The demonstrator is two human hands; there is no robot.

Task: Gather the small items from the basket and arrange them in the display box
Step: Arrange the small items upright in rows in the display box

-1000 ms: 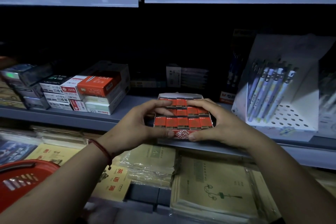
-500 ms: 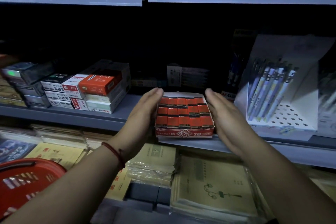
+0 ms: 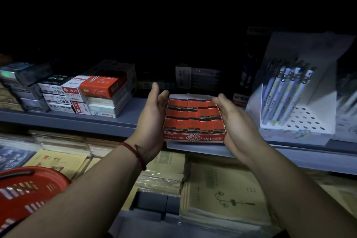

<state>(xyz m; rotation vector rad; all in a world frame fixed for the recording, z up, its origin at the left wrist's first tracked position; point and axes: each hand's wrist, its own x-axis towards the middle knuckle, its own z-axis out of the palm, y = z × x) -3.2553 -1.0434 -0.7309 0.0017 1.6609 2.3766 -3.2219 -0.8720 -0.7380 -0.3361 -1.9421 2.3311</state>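
Red display box [image 3: 194,138], packed with red-black erasers [image 3: 191,114], sits mid-frame on the shelf [image 3: 123,123]; left hand [image 3: 154,120] and right hand [image 3: 235,123] flank it, fingers straight, gripping nothing.

Display box [image 3: 194,138] on shelf [image 3: 108,121], between hands [image 3: 152,121].

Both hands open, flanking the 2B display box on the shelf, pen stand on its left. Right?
Not left: the head view shows the pen stand right of the display box, past the right hand. Rest holds: it and the left hand are open, flanking the box on the shelf.
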